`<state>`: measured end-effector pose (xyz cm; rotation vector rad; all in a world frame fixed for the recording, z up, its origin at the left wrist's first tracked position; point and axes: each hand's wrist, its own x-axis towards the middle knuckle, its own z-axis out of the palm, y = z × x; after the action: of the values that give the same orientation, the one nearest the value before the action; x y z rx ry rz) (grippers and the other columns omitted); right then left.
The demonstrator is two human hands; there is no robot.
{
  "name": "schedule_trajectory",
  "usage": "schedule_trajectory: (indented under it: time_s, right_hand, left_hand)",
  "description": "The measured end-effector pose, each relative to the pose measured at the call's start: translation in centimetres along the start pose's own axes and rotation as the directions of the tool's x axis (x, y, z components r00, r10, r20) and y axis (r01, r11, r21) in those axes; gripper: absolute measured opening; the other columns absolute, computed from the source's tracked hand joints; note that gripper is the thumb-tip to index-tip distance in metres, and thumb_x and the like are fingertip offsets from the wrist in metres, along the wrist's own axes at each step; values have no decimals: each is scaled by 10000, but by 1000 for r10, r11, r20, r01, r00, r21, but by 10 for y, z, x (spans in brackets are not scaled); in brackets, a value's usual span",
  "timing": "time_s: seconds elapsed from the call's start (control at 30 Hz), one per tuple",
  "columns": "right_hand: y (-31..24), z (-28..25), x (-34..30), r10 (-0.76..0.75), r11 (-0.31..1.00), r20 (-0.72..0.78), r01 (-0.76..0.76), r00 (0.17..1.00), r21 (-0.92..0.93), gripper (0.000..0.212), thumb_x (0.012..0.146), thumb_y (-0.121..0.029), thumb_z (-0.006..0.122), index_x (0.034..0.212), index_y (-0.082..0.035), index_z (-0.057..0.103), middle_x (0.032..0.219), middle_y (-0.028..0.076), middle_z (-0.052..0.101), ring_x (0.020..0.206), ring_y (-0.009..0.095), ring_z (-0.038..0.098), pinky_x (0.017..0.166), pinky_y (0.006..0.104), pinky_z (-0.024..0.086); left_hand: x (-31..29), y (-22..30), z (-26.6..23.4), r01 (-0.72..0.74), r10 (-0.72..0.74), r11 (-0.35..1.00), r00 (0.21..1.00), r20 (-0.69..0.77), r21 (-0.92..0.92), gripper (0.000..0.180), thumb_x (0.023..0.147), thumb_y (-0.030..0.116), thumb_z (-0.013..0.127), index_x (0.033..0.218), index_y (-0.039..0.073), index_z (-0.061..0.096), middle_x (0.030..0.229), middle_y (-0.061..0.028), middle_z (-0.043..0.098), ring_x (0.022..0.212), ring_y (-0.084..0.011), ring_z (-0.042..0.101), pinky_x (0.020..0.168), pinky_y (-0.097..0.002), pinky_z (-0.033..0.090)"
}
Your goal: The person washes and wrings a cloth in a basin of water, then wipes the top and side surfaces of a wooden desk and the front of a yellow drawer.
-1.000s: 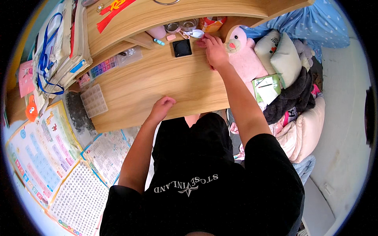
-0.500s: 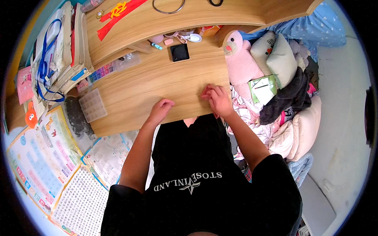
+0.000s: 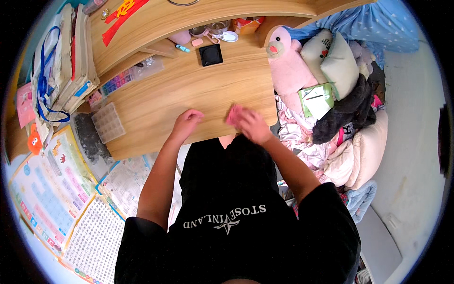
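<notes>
1. We are seeing the pink cloth (image 3: 232,115) on or just above the desk (image 3: 189,90), near its front edge, toward the right front corner.
2. Our right hand (image 3: 254,125) is gripping this cloth with the fingers; blur is hiding their exact placing.
3. For good handling, we should be keeping the cloth flat under the fingers, pressing lightly and evenly, and not letting it hang over the front edge.
4. Our right forearm is slanting inward over that edge, the palm seemingly facing down.
5. Our left hand (image 3: 186,125) is bending its fingers near the front edge, apart from the cloth; whether it is closed, we cannot tell.
</notes>
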<state>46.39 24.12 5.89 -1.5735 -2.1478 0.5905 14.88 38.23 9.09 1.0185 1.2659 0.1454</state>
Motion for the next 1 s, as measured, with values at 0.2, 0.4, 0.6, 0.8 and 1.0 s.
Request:
schedule_trajectory:
  time_s: [0.2,0.4,0.6,0.8,1.0]
  right_hand:
    - [54,-40,30,240,970,-99,-242,966,-12,572,876,-116,675,1446,-136,635,1571,175,529,1383,433,513,1134,549,456]
    - [-42,36,109,326,938,-164,-340,931,-64,746,867,-262,729,1558,-79,517,1620,240,455,1453,447,455,1159,572,413]
    - [-113,92,154,-159,985,-13,159,987,71,569,896,-195,676,1461,-147,623,1559,128,535,1436,361,513,1162,541,441]
    - [-16,10,106,115,993,-232,-120,966,-7,565,828,-105,682,1393,-90,668,1554,190,555,1403,414,527,1127,550,447]
    - [-115,78,147,214,968,102,-224,972,112,538,907,-143,634,1444,-129,645,1547,168,548,1447,375,502,1136,510,468]
  left_hand:
    - [-6,-6,-13,-39,40,999,999,-8,22,185,1091,164,609,1146,38,735,1137,-53,781,976,-139,695,876,-314,567]
    - [-25,-10,-38,-99,88,993,980,-178,-57,174,1097,127,584,1129,50,737,1127,-54,783,977,-137,698,863,-308,568]
    - [-32,-12,-71,-167,127,983,922,-365,-80,196,1056,72,558,1136,42,733,1138,-70,784,961,-161,715,875,-330,575]
    - [-52,-41,-98,-178,113,979,882,-458,-101,165,1049,33,570,1099,45,727,1077,-44,777,952,-129,696,829,-297,562]
    - [-42,-37,-99,-203,138,974,882,-450,-99,176,1054,21,554,1106,37,722,1079,-55,775,945,-125,698,836,-286,563]
